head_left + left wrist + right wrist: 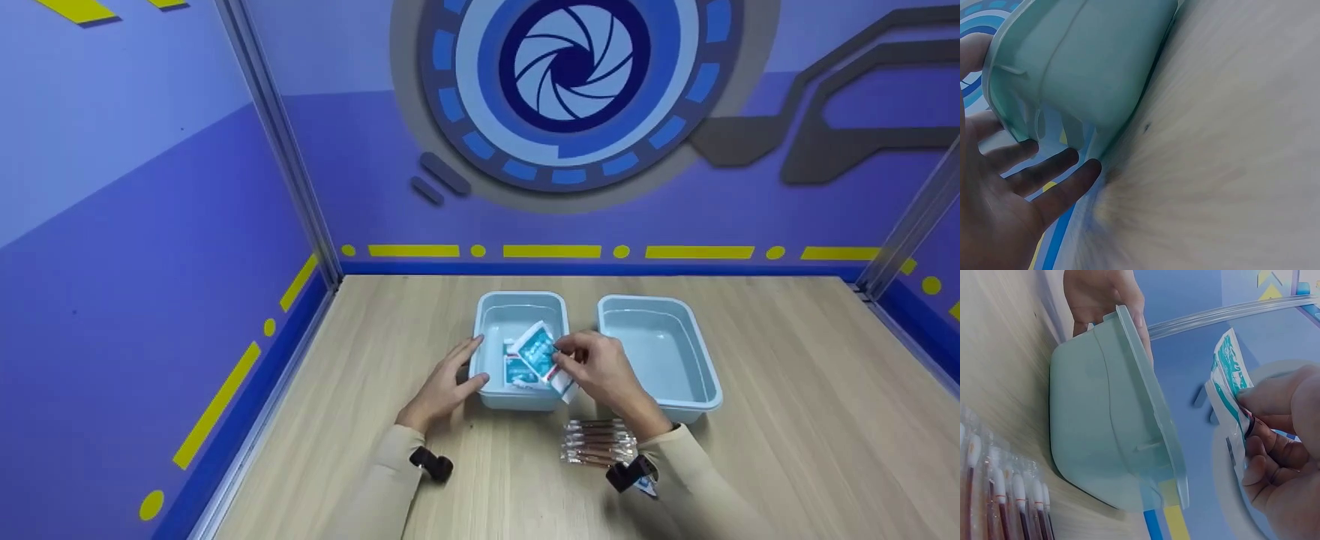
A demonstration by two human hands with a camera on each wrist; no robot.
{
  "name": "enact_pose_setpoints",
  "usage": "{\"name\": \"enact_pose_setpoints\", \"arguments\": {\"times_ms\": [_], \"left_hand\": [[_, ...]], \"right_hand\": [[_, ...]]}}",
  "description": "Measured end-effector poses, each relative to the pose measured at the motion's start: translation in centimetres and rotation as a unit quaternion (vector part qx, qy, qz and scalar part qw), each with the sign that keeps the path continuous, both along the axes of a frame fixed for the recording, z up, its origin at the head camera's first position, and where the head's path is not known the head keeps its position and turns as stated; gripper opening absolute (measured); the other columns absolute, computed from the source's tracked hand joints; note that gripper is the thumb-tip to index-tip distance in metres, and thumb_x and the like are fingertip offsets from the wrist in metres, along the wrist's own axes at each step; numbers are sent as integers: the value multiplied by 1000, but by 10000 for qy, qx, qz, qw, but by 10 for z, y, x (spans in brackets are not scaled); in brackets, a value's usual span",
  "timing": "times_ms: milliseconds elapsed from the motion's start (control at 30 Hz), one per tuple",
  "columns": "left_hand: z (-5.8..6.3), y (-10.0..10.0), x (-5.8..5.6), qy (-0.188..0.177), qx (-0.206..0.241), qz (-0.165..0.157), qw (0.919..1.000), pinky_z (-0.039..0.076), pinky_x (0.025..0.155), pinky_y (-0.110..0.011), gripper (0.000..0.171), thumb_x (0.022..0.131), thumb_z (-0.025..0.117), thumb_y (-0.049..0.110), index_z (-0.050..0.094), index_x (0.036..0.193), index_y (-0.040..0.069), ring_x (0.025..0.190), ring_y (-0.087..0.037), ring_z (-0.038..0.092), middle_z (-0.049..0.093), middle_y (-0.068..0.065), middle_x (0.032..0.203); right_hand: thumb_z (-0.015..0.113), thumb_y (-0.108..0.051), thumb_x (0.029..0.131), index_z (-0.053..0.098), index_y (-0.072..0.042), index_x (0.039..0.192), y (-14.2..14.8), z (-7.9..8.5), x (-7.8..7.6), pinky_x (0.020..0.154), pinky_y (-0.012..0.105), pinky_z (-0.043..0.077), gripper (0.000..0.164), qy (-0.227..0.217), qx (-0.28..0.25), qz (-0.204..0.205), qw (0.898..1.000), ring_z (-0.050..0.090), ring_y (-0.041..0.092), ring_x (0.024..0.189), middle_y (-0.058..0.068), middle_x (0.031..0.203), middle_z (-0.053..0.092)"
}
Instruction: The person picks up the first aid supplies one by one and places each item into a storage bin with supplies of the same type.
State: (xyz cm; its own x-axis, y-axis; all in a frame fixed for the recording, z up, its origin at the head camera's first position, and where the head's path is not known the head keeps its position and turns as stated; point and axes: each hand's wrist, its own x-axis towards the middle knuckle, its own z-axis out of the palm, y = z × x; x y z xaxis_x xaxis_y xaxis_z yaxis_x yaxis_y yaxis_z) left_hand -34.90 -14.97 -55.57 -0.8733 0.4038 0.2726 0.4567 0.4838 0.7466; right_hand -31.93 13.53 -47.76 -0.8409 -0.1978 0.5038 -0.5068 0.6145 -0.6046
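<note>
My right hand pinches a teal-and-white sachet between thumb and fingers, over the right side of the left pale-green basin. The right wrist view shows the sachet nearly edge-on, above the level of the basin's rim. Inside that basin lie more teal-and-white sachets, partly covered by the held one. My left hand holds the basin's left side at the rim, its other fingers spread along the outer wall in the left wrist view.
A second pale-green basin stands to the right. Several brown-stemmed swabs in clear wrappers lie on the wooden table in front of the basins. Another small sachet shows partly under the right wrist. Purple wall panels border the table.
</note>
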Motion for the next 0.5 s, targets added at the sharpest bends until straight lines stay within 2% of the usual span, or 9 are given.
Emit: {"name": "enact_pose_setpoints", "arguments": {"times_ms": [267, 500], "left_hand": [[1, -1, -1, -1, -9, -27, 10000, 22, 117, -58, 67, 96, 58, 30, 28, 155, 17, 147, -34, 24, 28, -12, 159], [2, -1, -1, -3, -95, 7, 10000, 22, 117, -57, 67, 96, 58, 33, 29, 154, 15, 147, -34, 24, 28, -14, 159]], "right_hand": [[79, -9, 79, 76, -9, 89, -9, 0, -8, 58, 22, 46, 10, -30, 55, -68, 10000, 55, 9, 65, -1, 76, 67], [78, -11, 80, 76, -9, 90, -19, -4, -14, 59, 24, 48, 11, -318, 233, -197, 9990, 56, 9, 67, -1, 78, 69]]}}
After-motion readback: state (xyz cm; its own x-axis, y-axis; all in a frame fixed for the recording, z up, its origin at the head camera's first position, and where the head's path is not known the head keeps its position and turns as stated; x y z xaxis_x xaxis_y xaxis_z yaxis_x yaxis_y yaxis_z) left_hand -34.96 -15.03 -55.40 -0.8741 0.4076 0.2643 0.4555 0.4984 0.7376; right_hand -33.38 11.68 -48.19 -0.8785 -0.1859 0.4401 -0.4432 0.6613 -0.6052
